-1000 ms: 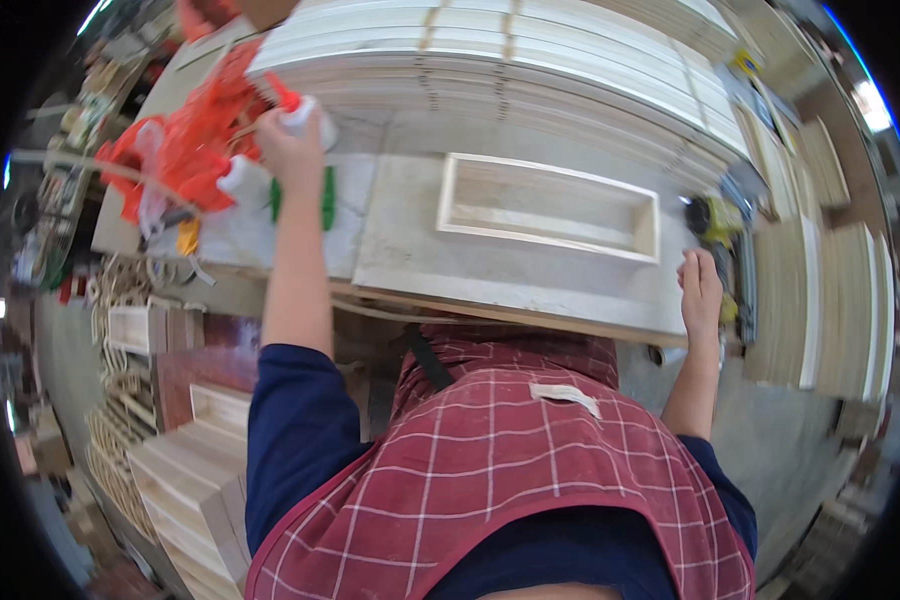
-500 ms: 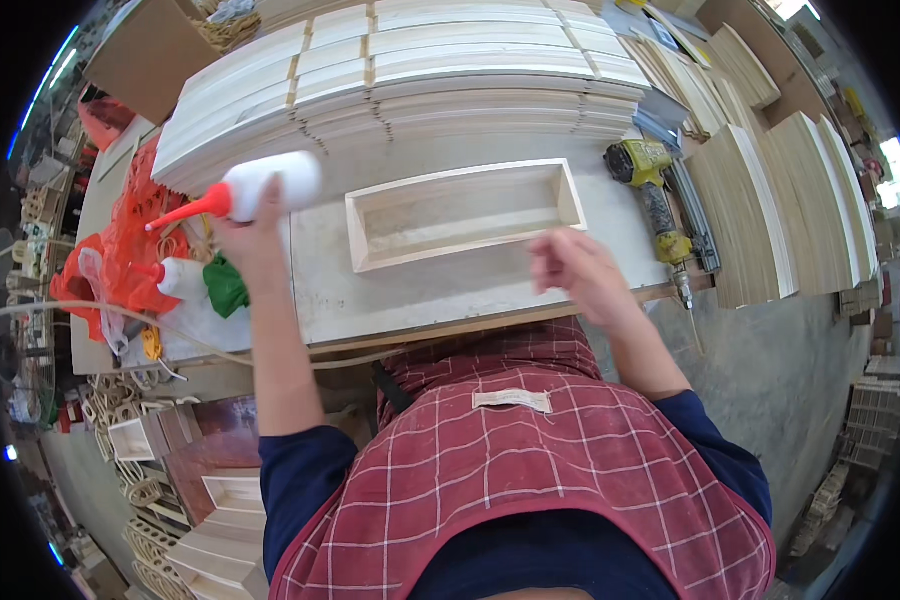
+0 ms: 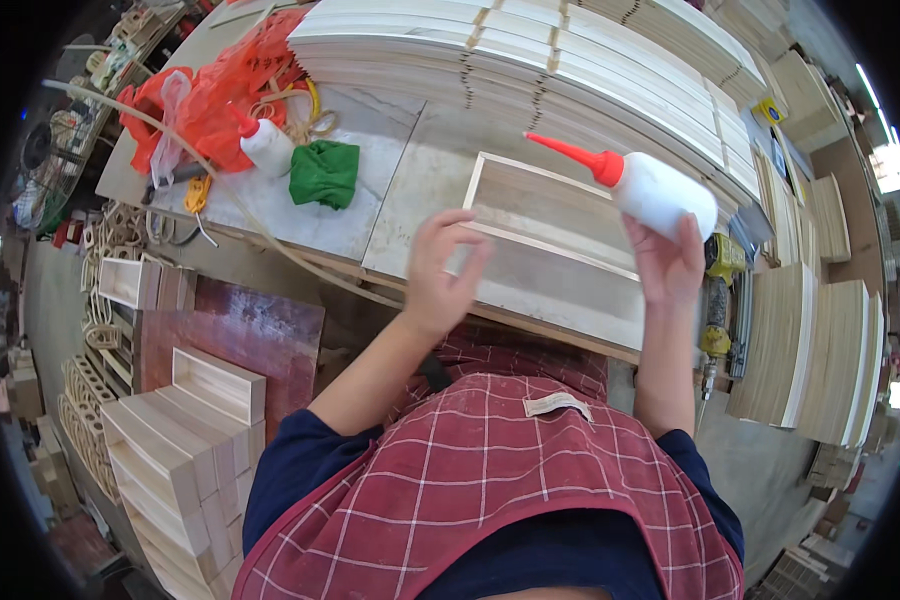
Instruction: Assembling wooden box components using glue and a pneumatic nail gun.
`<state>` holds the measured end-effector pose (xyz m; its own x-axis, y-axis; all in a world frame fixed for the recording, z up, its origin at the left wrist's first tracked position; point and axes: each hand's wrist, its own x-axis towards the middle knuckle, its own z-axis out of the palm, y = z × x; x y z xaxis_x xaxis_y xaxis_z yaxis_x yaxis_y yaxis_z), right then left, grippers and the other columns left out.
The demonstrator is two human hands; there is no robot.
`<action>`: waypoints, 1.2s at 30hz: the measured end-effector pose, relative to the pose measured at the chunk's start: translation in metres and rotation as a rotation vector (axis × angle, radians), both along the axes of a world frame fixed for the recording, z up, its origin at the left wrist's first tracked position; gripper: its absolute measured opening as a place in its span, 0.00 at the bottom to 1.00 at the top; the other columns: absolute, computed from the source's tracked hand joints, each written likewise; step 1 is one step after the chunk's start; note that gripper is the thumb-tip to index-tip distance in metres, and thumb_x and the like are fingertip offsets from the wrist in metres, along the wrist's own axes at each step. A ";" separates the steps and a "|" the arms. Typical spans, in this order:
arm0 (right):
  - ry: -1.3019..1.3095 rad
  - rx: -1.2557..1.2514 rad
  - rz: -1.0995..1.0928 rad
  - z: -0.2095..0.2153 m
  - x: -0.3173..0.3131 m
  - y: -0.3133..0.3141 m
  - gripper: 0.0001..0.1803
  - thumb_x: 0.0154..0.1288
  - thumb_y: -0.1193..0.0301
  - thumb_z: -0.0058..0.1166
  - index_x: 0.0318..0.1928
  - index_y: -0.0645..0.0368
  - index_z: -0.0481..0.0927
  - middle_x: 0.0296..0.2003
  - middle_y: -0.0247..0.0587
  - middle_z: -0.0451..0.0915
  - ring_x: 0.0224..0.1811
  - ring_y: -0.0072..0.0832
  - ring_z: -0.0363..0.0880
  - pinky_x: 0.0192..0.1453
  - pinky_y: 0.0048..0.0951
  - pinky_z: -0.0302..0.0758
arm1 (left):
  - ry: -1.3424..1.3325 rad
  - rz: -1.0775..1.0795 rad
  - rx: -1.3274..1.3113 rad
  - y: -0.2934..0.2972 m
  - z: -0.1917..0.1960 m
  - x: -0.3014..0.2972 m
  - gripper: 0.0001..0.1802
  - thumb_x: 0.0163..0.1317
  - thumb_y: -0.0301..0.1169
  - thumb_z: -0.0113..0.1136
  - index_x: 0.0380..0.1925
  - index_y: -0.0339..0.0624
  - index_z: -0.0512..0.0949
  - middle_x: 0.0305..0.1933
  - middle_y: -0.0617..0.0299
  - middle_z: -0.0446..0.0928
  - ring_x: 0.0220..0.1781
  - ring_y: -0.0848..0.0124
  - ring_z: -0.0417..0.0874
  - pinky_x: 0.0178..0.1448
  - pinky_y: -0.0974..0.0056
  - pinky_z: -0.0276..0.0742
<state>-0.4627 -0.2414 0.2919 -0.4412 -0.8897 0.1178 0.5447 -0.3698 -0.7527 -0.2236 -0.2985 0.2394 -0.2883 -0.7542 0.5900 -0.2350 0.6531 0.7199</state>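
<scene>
A white squeeze bottle [image 3: 667,196] with a long red nozzle is in my right hand [image 3: 672,265], tilted so that the nozzle points up and to the left. Below and behind it on the table lies a long, shallow, open rectangle of pale wood [image 3: 560,245]; the bottle and my right hand hide its right end. My left hand [image 3: 440,275] hovers by the near left corner of this wooden rectangle. Its fingers are curved and apart, slightly blurred, with nothing in them.
Stacked pale boards [image 3: 610,90] fill the table's back. A second white bottle [image 3: 267,150], a green cloth [image 3: 324,174] and red plastic bags [image 3: 220,85] lie left. A yellow-green power tool [image 3: 718,258] lies right. Wooden boxes [image 3: 160,440] are stacked below left.
The bottle has passed from my left hand to my right and moved across to the right. My emptied left hand has come to the wooden rectangle's near left corner. The view has turned.
</scene>
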 end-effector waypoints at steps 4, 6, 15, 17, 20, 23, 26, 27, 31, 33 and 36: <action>0.298 0.051 -0.200 -0.002 0.000 -0.019 0.27 0.49 0.75 0.56 0.50 0.62 0.61 0.44 0.43 0.69 0.47 0.34 0.70 0.50 0.37 0.69 | 0.039 0.225 0.016 -0.026 -0.034 0.034 0.05 0.50 0.25 0.57 0.27 0.39 0.71 0.33 0.55 0.73 0.37 0.60 0.73 0.42 0.62 0.66; 0.366 0.033 -0.234 -0.001 0.013 -0.032 0.30 0.44 0.75 0.62 0.49 0.62 0.62 0.41 0.40 0.69 0.44 0.29 0.70 0.47 0.31 0.69 | 0.010 0.297 -0.008 -0.036 -0.046 0.036 0.04 0.52 0.25 0.56 0.27 0.39 0.71 0.30 0.56 0.73 0.33 0.61 0.74 0.38 0.62 0.68; 0.908 0.232 -0.323 0.006 0.036 -0.054 0.35 0.38 0.66 0.68 0.47 0.62 0.64 0.40 0.41 0.69 0.42 0.28 0.70 0.43 0.27 0.70 | -0.029 0.400 0.255 -0.047 -0.070 0.034 0.08 0.57 0.34 0.52 0.26 0.41 0.68 0.19 0.57 0.71 0.20 0.61 0.72 0.25 0.61 0.66; 0.961 0.229 -0.329 0.008 0.038 -0.058 0.35 0.38 0.66 0.68 0.47 0.62 0.64 0.40 0.41 0.69 0.41 0.28 0.70 0.43 0.27 0.70 | -0.027 0.404 0.205 -0.048 -0.072 0.034 0.08 0.57 0.33 0.51 0.26 0.42 0.68 0.19 0.57 0.70 0.20 0.60 0.72 0.24 0.61 0.65; 1.044 0.212 -0.338 0.015 0.041 -0.060 0.35 0.37 0.65 0.68 0.46 0.62 0.65 0.39 0.41 0.70 0.41 0.27 0.70 0.43 0.27 0.69 | -0.009 0.393 0.201 -0.049 -0.075 0.035 0.07 0.57 0.33 0.51 0.26 0.42 0.68 0.19 0.57 0.70 0.20 0.60 0.71 0.24 0.60 0.65; 1.088 0.194 -0.342 0.018 0.042 -0.062 0.35 0.37 0.65 0.68 0.46 0.63 0.65 0.38 0.41 0.70 0.40 0.27 0.70 0.43 0.27 0.69 | -0.026 0.372 0.157 -0.050 -0.077 0.036 0.06 0.60 0.30 0.47 0.27 0.40 0.65 0.17 0.63 0.68 0.18 0.75 0.68 0.24 0.69 0.64; 1.122 0.184 -0.346 0.018 0.040 -0.063 0.34 0.37 0.65 0.68 0.45 0.63 0.65 0.38 0.42 0.70 0.39 0.27 0.70 0.42 0.27 0.69 | 0.000 0.373 0.146 -0.049 -0.076 0.036 0.05 0.61 0.29 0.46 0.28 0.40 0.65 0.18 0.62 0.69 0.19 0.73 0.69 0.25 0.69 0.65; 1.141 0.180 -0.344 0.018 0.040 -0.063 0.34 0.37 0.65 0.68 0.45 0.63 0.65 0.38 0.42 0.71 0.39 0.27 0.71 0.42 0.27 0.69 | 0.001 0.372 0.147 -0.048 -0.073 0.036 0.05 0.61 0.29 0.46 0.28 0.40 0.65 0.18 0.62 0.69 0.19 0.73 0.69 0.25 0.69 0.65; 1.115 0.194 -0.323 0.017 0.041 -0.060 0.34 0.37 0.64 0.68 0.45 0.63 0.66 0.38 0.42 0.71 0.39 0.27 0.71 0.42 0.27 0.69 | -0.048 0.364 0.124 -0.047 -0.068 0.036 0.05 0.61 0.29 0.45 0.29 0.40 0.65 0.19 0.60 0.71 0.20 0.68 0.72 0.26 0.66 0.66; 1.154 0.179 -0.327 0.016 0.040 -0.058 0.34 0.37 0.64 0.68 0.45 0.62 0.66 0.37 0.42 0.71 0.39 0.27 0.71 0.42 0.27 0.69 | -0.053 0.364 0.129 -0.046 -0.068 0.035 0.05 0.61 0.29 0.45 0.30 0.40 0.65 0.19 0.59 0.71 0.21 0.66 0.73 0.27 0.66 0.67; 1.097 0.170 -0.330 0.018 0.040 -0.059 0.34 0.37 0.64 0.68 0.45 0.63 0.65 0.37 0.42 0.71 0.39 0.28 0.71 0.42 0.27 0.70 | -0.044 0.391 0.146 -0.046 -0.067 0.034 0.04 0.59 0.30 0.46 0.28 0.43 0.67 0.20 0.57 0.72 0.22 0.57 0.72 0.26 0.58 0.65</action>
